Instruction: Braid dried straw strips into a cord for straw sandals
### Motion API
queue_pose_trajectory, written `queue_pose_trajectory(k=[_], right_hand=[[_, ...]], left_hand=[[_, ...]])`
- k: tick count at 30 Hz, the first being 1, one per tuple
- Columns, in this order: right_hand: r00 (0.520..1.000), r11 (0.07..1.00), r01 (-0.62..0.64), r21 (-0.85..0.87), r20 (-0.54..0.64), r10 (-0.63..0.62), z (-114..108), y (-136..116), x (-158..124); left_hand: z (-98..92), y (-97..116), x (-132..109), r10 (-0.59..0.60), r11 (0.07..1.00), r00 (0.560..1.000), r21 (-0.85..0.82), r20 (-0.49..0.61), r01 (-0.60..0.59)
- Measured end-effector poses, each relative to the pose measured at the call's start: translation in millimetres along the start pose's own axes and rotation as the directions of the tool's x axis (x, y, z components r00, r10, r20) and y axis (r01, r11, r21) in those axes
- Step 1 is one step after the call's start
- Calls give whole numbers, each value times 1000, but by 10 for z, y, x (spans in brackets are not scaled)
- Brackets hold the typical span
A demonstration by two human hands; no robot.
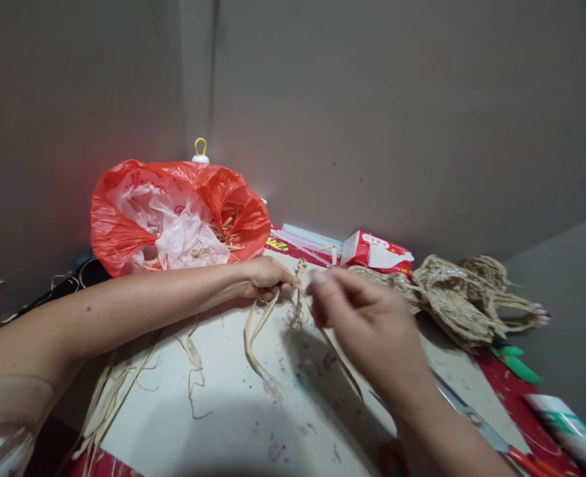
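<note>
My left hand [265, 277] is closed in a pinch on thin tan fibre strips [257, 331] that hang down from it onto the white work surface [233, 424]. A short braided piece [300, 291] rises between both hands. My right hand [359, 315] is blurred by motion; its fingertips are gathered near the braid and one long strip [340, 364] runs down from it.
A red plastic bag [178, 212] with a white bag and fibre inside stands behind the left hand. Bundles of braided fibre cord [456, 298] lie at right. A red and white box [377, 250], scissors [481, 424] and green-capped items [514, 361] sit along the right edge. Loose strips [108, 404] trail at left.
</note>
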State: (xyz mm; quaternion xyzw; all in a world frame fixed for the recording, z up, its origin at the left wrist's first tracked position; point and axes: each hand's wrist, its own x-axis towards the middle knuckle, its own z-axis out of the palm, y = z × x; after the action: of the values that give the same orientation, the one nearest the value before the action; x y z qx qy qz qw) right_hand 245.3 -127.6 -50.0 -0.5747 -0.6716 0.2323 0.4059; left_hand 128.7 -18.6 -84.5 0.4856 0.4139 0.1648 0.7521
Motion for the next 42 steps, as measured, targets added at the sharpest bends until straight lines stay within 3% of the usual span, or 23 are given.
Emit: queue_pose_trajectory(k=[1, 2, 5, 8, 10, 12, 17, 22, 26, 34, 36, 42], right_hand=[[985, 994, -60, 86, -155, 73, -42, 88, 71], [969, 978, -107, 178, -202, 143, -64, 183, 143], [927, 889, -343, 303, -40, 372, -14, 424, 303], [830, 714, -557, 423, 254, 497, 125, 514, 352], [763, 594, -646, 480, 405, 504, 189, 518, 355], [732, 527, -681, 509, 474, 489, 206, 519, 360], [730, 547, -681, 488, 512, 452, 146, 610, 395], [665, 451, -739, 501, 652, 365, 114, 757, 414], [661, 405, -743, 533, 681, 316, 105, 802, 420], [709, 410, -704, 580, 602, 368, 141, 754, 384], [723, 430, -691, 582, 565, 397, 172, 738, 369], [737, 491, -675, 550, 492, 463, 251, 676, 332]], left_hand=[[-17, 0, -7, 0, 1000, 1000, 4, 4, 0], [-32, -2, -9, -2, 1000, 1000, 8, 8, 2], [-56, -12, 3, 1, 1000, 999, 17, 33, -2], [-48, -9, 9, 46, 998, 999, 49, 26, -47], [-27, -1, -3, 72, 991, 997, 115, -1, -71], [-2, 4, -19, 81, 980, 996, 186, -21, -76], [20, -11, -9, 108, 957, 994, 273, -12, -101], [-44, -34, 36, 248, 871, 968, 428, 43, -242], [-101, -19, 27, 317, 832, 939, 435, 134, -343], [-170, 20, 36, 307, 805, 928, 462, 212, -372], [-215, 31, 51, 292, 749, 934, 558, 206, -357], [-228, 164, 24, 229, 466, 955, 840, 189, -278]])
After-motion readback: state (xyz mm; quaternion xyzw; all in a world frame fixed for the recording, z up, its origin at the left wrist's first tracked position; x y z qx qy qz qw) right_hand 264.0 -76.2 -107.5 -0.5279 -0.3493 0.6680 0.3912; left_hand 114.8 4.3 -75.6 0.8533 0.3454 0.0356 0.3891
